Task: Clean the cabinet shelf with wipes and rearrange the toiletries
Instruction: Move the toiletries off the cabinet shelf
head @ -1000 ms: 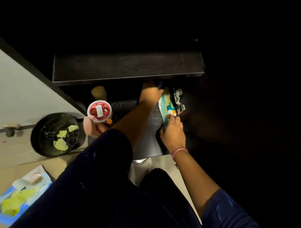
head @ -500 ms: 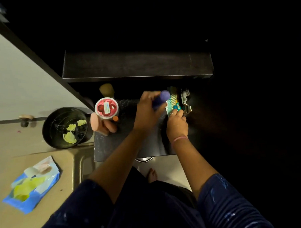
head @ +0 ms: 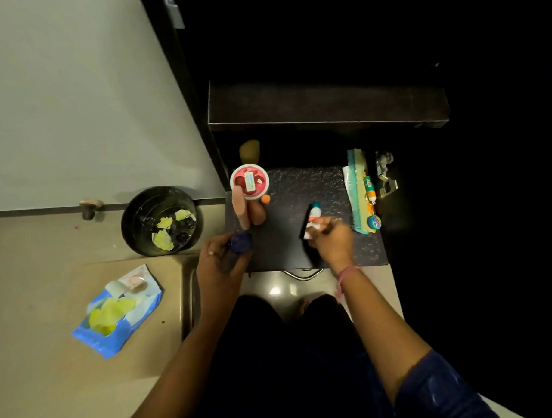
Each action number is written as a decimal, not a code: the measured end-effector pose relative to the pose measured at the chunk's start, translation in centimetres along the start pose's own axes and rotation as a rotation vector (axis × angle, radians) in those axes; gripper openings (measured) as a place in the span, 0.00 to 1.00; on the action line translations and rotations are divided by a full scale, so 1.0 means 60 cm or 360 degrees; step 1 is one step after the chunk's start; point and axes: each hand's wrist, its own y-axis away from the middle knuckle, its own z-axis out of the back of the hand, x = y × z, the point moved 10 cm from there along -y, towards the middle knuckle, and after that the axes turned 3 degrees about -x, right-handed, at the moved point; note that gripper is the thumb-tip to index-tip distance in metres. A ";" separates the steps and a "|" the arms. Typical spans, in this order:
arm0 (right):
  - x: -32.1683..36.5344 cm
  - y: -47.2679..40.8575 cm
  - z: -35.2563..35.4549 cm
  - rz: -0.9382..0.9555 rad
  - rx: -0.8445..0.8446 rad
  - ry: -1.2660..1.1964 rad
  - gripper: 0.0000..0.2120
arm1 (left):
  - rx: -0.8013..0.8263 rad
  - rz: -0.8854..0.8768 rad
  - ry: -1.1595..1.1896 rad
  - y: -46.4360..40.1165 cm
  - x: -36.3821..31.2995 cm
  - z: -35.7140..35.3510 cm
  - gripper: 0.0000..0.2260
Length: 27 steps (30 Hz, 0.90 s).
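My left hand [head: 219,267] grips a dark blue bottle [head: 241,243] at the front left corner of the dark speckled shelf [head: 299,189]. My right hand [head: 333,241] pinches a small white tube [head: 313,218] with a teal cap, held over the shelf's middle right. A red-lidded round jar [head: 249,181] stands at the shelf's left, with pinkish-brown tubes [head: 246,211] in front of it. Along the right edge lie a teal comb [head: 357,187], a small orange-and-teal tube [head: 368,188] and a round blue tin [head: 374,221].
A black bin [head: 162,220] with used yellow wipes stands left of the cabinet. A blue wipes pack [head: 118,311] lies open on the beige floor at left. An upper dark shelf [head: 327,105] overhangs at the back. A metal hinge [head: 386,177] sits at the right edge.
My left hand drew the blue bottle from the shelf's back right to its front left corner. My right hand left the comb pile and now holds the white tube.
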 end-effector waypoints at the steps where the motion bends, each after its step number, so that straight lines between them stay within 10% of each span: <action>1: -0.022 0.023 -0.035 -0.0117 0.0109 -0.0158 0.08 | 0.0004 0.0026 -0.0012 -0.007 0.009 0.005 0.18; 18: -0.025 0.111 -0.145 0.0122 0.0323 -0.0057 0.14 | -0.0060 0.0258 0.0161 -0.026 0.055 -0.006 0.19; 27: -0.011 0.001 0.092 0.0259 -0.0401 0.1131 0.24 | -0.0103 0.0362 0.0211 -0.022 0.071 -0.016 0.23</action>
